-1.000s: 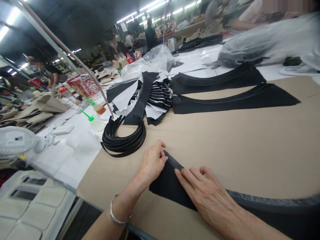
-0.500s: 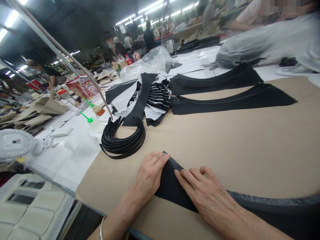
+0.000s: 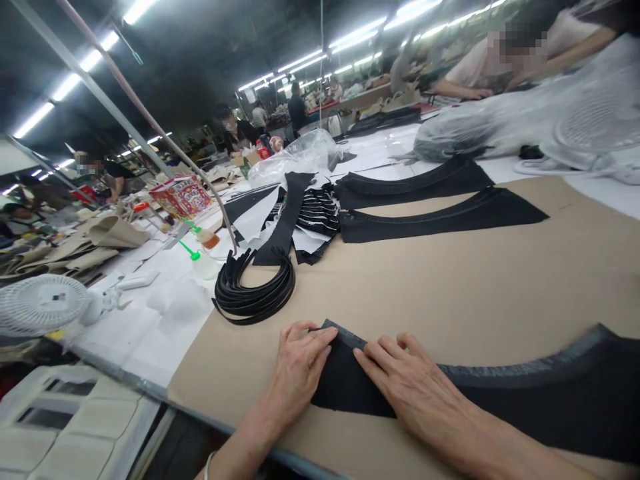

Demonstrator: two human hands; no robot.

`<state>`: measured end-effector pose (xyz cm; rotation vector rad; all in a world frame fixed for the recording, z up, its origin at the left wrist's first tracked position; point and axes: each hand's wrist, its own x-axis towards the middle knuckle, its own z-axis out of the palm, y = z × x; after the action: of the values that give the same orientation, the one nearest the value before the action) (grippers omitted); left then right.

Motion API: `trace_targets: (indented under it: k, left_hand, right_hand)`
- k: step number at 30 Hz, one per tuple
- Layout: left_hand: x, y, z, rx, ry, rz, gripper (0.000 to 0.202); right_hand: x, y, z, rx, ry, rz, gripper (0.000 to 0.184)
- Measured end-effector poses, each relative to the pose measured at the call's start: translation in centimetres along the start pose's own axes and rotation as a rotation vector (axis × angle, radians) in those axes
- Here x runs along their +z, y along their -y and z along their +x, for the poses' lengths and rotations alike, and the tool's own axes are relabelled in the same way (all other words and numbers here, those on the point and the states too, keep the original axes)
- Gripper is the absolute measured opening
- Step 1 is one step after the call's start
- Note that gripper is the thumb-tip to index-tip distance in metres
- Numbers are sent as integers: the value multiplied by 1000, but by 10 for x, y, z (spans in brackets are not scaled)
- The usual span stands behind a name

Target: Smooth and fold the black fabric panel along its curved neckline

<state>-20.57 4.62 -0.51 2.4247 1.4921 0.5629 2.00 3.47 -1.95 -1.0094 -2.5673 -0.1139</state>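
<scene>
A long black piece of material (image 3: 560, 407) with a curved upper edge lies in front of me; a greyer band runs along that edge. My left hand (image 3: 303, 360) is at its left end, fingers drawn together and pressed on the corner. Just to the right, my right hand (image 3: 410, 380) is closed on the same piece, its fingertips at the banded upper edge and its palm over the material. A short stretch of the band shows between the hands. Some of the fabric is hidden under my right hand and forearm.
Brown board (image 3: 450, 287) covers the table. Beyond it lie coiled black strips (image 3: 255, 293), two curved black pieces (image 3: 440, 220), and a stack of striped pieces (image 3: 317, 210). Green-tipped bottles (image 3: 203, 263), a metal pole (image 3: 200, 173) and a white fan (image 3: 45, 303) stand left. Co-workers are farther back.
My view has tilted up and shifted, showing more of the black piece's right end. My left fingers have shifted slightly on the corner; my right hand stays on the edge.
</scene>
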Motion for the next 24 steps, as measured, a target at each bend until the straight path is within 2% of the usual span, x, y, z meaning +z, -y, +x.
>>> trace_targets:
  k: [4, 7, 11, 17, 24]
  left_hand:
    - [-3, -10, -4, -106, -44, -80, 24]
    - [-6, -11, 7, -110, -31, -87, 30]
    - [-15, -6, 31, -39, 106, -74, 46]
    - [-24, -1, 54, 42, 312, -35, 25]
    - [-27, 2, 62, 53, 385, -52, 14]
  right_hand:
    - [-11, 3, 4, 111, 32, 168, 20]
    - [-14, 6, 16, 235, 70, 236, 20]
    - [-13, 11, 35, 396, 163, 228, 27]
    - [-10, 11, 51, 488, 240, 236, 15]
    - [-10, 2, 58, 528, 300, 305, 5]
